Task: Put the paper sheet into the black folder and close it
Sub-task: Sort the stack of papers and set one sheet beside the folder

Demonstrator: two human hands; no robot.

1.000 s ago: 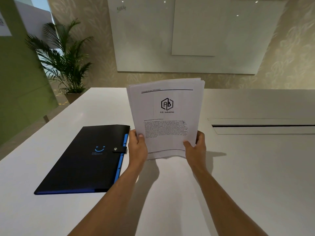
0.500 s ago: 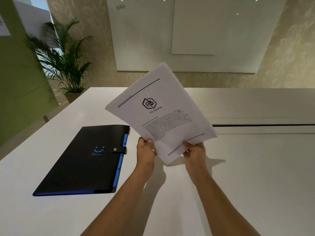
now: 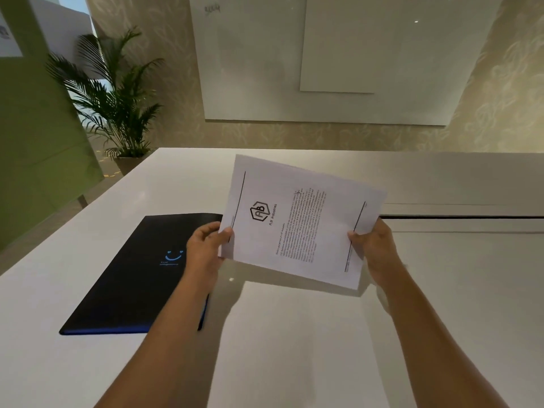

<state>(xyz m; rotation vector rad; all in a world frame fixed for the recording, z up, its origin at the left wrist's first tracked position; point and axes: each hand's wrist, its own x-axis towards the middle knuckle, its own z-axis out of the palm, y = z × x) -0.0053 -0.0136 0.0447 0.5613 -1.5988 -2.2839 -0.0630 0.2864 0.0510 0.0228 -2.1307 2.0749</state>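
An office meeting room: a long white table [image 3: 294, 348] with a cable slot [image 3: 459, 217] at right, glass whiteboards [image 3: 323, 60] along the top, a potted palm [image 3: 117, 104] upper left.

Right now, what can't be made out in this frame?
- Black folder: head view; clasp and right edge hidden by left hand and forearm.
- Paper sheet: body text too small; sheet count unclear.
- Table under the sheet: hidden.
- Right hand: fingers behind paper.
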